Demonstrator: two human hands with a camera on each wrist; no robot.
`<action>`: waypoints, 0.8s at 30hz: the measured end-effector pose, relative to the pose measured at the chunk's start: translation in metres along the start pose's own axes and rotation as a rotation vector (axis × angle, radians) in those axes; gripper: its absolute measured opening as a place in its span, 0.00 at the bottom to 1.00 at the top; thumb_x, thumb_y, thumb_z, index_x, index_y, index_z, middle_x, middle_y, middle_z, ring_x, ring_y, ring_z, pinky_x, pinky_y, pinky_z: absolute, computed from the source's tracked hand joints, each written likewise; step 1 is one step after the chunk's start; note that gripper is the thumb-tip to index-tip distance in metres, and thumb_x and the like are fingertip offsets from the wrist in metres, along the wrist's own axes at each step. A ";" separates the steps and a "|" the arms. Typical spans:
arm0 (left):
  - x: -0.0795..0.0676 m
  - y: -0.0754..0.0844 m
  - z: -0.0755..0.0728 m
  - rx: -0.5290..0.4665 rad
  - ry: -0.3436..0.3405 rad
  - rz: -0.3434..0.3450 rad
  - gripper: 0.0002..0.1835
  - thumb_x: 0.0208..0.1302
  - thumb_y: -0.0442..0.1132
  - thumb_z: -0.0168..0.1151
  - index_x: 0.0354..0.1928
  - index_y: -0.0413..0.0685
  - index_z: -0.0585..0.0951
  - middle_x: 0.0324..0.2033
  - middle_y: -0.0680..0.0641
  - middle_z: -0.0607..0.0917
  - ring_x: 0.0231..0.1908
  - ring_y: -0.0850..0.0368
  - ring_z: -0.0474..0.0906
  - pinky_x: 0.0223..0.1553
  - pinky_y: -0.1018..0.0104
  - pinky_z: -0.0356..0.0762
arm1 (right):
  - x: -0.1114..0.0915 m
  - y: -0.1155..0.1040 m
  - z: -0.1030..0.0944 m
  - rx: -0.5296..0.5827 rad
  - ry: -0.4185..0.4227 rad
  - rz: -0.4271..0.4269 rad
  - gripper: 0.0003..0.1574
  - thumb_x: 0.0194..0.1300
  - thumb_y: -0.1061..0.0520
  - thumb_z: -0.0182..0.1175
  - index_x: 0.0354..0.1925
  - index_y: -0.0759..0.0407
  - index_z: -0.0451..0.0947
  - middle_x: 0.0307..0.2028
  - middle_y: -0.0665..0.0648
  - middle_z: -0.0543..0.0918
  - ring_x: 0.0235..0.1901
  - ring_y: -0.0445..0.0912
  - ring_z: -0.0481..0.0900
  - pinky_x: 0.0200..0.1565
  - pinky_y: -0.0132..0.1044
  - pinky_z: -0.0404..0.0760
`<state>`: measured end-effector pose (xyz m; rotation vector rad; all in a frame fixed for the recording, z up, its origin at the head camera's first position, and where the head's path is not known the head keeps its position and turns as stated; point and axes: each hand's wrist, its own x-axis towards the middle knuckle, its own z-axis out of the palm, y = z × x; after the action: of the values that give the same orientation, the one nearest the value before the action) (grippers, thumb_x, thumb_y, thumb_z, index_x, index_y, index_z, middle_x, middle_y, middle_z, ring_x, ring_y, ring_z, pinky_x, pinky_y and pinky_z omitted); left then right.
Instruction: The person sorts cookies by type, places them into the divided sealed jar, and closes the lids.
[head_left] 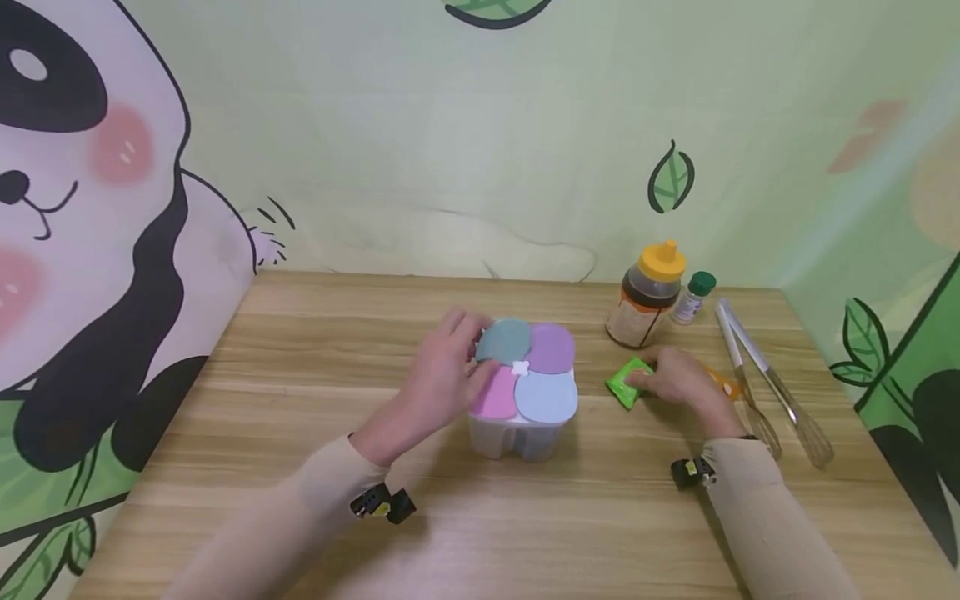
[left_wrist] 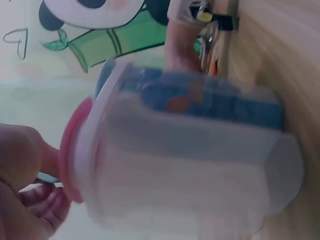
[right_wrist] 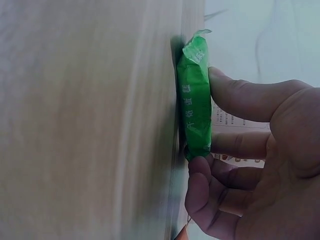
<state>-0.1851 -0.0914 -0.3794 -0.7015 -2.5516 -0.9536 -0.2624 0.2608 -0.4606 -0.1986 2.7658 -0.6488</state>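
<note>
A clear plastic storage box (head_left: 517,437) with teal, purple, pink and blue flap lids stands mid-table. My left hand (head_left: 442,367) is at its left side, pinching the edge of the teal lid (head_left: 504,342) between thumb and fingers. In the left wrist view the thumb is close by the pink lid (left_wrist: 75,150), and something blue (left_wrist: 215,107) shows through the box wall. To the right of the box, my right hand (head_left: 678,379) holds a small green snack packet (head_left: 628,383) low over the table. The right wrist view shows thumb and fingertips on the green packet (right_wrist: 196,97).
Behind the right hand stand a brown squeeze bottle (head_left: 636,312) with a yellow cap and a small green-capped bottle (head_left: 693,298). An orange packet (head_left: 723,383) is partly hidden by the hand. Tongs and a whisk-like metal utensil (head_left: 780,379) lie at the right.
</note>
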 end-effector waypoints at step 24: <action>-0.025 0.006 0.020 0.020 0.354 0.341 0.10 0.51 0.28 0.73 0.28 0.41 0.78 0.23 0.49 0.72 0.21 0.62 0.69 0.22 0.80 0.70 | -0.004 -0.003 -0.001 0.020 0.051 0.036 0.32 0.62 0.44 0.66 0.52 0.68 0.77 0.36 0.60 0.81 0.33 0.49 0.74 0.31 0.34 0.71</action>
<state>-0.1641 -0.0819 -0.4025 -0.8437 -2.0514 -0.8476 -0.2585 0.2597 -0.4578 -0.1291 2.8035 -0.6815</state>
